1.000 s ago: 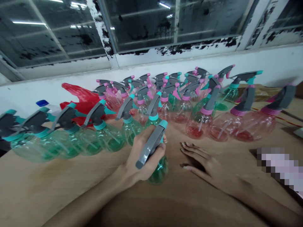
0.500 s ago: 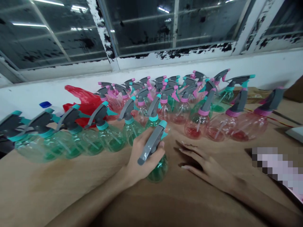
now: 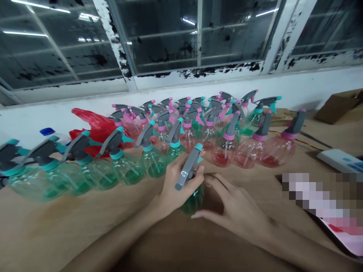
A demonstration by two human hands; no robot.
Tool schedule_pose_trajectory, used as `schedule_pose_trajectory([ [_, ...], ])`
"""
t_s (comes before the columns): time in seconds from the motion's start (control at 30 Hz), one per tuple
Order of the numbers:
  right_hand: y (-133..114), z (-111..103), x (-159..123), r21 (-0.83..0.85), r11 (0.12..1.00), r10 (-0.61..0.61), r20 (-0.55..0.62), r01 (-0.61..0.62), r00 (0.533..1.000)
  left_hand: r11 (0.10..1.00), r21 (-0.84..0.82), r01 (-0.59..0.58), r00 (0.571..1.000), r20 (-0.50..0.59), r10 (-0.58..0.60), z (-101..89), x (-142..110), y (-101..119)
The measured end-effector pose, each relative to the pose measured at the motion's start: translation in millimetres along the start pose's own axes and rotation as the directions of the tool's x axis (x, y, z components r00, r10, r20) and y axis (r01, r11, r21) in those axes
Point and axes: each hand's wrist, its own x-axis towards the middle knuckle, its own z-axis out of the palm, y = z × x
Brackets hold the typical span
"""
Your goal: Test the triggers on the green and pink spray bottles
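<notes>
Your left hand [image 3: 173, 189], at the lower centre of the frame, is wrapped around the neck of a green spray bottle [image 3: 194, 202], below its grey-and-teal trigger head [image 3: 189, 166]. Your right hand [image 3: 236, 206] arches open at the bottle's right side, thumb and fingers spread; whether it touches, I cannot tell. The wooden table [image 3: 45, 230] runs beneath. At lower right, pixelation covers most of a pink-edged flat object [image 3: 350, 243]. Farther in, green spray bottles [image 3: 154, 164] line the left and pink spray bottles [image 3: 222, 155] the right, with more crowded behind and a red plastic bag [image 3: 96, 126] at mid-left. Your bottle already has its head fitted, as do the standing ones; what remains to be done on it doesn't show. I can read no brand or label; the blue markings on the white device [image 3: 337, 155] at right are too blurred.
</notes>
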Motion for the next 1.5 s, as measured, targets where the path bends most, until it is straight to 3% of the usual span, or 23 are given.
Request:
schedule_pose_trajectory([
  [0.2,5,4,5,-0.166,0.986,-0.037,-0.207,0.002,0.978,0.998,-0.06,-0.036,0.999,0.021,0.037,22.1,12,4],
  [0.4,14,4,10,-0.222,0.975,-0.06,-0.278,-0.003,0.959,0.997,-0.069,-0.028,0.998,0.046,0.031,32.4,25,7],
  [0.53,21,2,13,-0.229,0.973,-0.061,-0.278,-0.004,0.959,0.999,-0.029,0.026,0.991,0.133,-0.022,27.7,27,6],
  [0.67,30,-2,20,-0.205,0.979,-0.034,-0.236,-0.015,0.971,0.995,0.077,0.069,0.973,0.213,-0.084,15.7,10,0],
  [0.87,42,-2,42,-0.274,0.961,-0.024,-0.242,-0.045,0.97,0.966,0.127,0.226,0.945,0.211,-0.249,-5.8,-32,-9],
  [1.03,45,3,60,-0.316,0.943,0.012,-0.273,-0.101,0.962,0.905,0.155,0.396,0.876,0.23,-0.423,-12.9,-47,-15],
  [1.5,46,6,83,-0.334,0.929,0.061,-0.286,-0.159,0.956,0.953,0.098,0.286,0.894,0.331,-0.302,5.2,-37,-25],
])
